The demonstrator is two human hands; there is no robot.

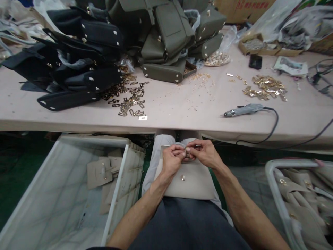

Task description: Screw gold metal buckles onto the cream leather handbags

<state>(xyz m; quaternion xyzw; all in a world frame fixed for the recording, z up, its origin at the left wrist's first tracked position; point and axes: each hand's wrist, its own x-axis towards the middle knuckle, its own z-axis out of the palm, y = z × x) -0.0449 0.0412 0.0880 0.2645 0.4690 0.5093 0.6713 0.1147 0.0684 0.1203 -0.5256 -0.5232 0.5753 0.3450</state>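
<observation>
A beige handbag (188,191) lies across my lap, with a small gold metal stud (183,177) on its face. Over its far edge, my left hand (173,159) and my right hand (205,152) meet, fingers pinched together. Between their fingertips is a small metal fitting (186,151); its exact shape is mostly covered by the fingers. Both hands grip it from opposite sides, close to the bag's upper end.
On the table are black handbags (101,38), olive handbags (166,71), loose metal plates (132,100), gold fittings (269,86) and a corded electric screwdriver (244,110). A white crate (126,152) holding beige pieces stands left; another bin (270,180) with beige bags is right.
</observation>
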